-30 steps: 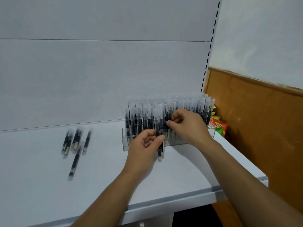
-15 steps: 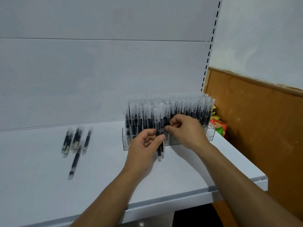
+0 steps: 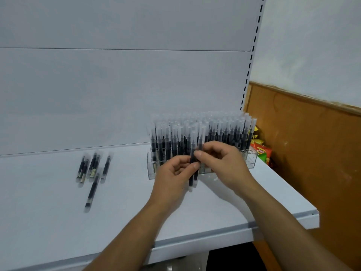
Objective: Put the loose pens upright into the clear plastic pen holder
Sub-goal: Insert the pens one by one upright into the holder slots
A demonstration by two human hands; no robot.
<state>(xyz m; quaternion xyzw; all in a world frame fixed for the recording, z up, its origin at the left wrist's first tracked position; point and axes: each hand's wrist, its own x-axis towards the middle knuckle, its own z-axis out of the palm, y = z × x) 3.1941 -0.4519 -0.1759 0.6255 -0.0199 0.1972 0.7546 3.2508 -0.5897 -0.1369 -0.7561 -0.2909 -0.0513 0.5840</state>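
Your left hand [image 3: 173, 174] is curled round a bunch of black pens [image 3: 192, 177] with frosted clear caps. The thumb is pressed across the barrels, and the pens stand upright, caps up. You're holding them just in front of the clear plastic pen holder [image 3: 250, 163]. Their lower ends poke out below your fingers; whether they touch the shelf, I cannot tell.

Your right hand [image 3: 226, 163] is closed on the same bunch. Its thumb and forefinger pinch the barrels just above your left thumb, and the other fingers are curled in behind.

The holder sits towards the back right of the white metal shelf [image 3: 58, 222]. It's packed with rows of upright pens [image 3: 214, 132] of the same kind, frosted caps on top.

Well apart to your left, a cluster of loose black pens [image 3: 91, 167] lies flat on the shelf, side by side, ends pointing roughly at the white back panel [image 3: 117, 94]. They're blurred, so the count isn't certain. One more single loose pen [image 3: 91, 192] lies just in front of that cluster, nearer to you.

Past the holder's right end, red, green and yellow snack packets [image 3: 262, 153] sit against the brown wooden wall panel [image 3: 312, 163].
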